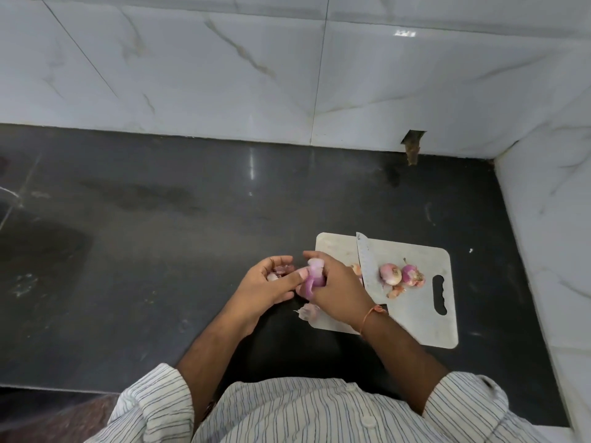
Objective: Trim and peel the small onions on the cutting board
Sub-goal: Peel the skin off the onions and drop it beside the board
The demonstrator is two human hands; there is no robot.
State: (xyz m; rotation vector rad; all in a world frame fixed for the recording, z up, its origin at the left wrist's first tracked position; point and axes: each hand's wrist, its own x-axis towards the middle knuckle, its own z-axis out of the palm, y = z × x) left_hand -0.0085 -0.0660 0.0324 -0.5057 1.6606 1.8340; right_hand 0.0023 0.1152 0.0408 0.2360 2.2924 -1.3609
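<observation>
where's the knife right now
In the head view the knife lies flat on the cutting board, right of centre, its blade between the right hand and the two unpeeled onions.

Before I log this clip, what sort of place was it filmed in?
Most likely a home kitchen: a dark polished stone counter set into a corner of marble-look wall tiles, with a white cutting board carrying a knife and small onions.
</observation>
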